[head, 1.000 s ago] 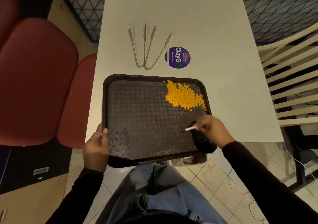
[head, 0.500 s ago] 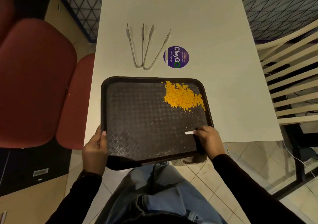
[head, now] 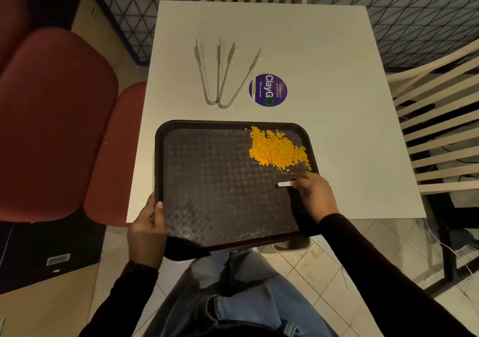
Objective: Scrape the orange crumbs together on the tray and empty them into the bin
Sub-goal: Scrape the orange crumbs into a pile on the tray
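On white bench [head: 324,59], near edge: dark tray [head: 220,194] overhanging toward lap. Orange crumbs [head: 277,149] heaped in tray's far right corner, touching right rim. Left hand [head: 146,229] clenched on tray's near left rim, thumb over rim on top. Right hand [head: 315,194] over tray's right side, fingers [head: 298,182] pinching small white scraper [head: 284,184], tip just short of crumbs. Two metal tongs [head: 223,75] and round purple sticker [head: 268,90] beyond tray. Bin not identifiable.
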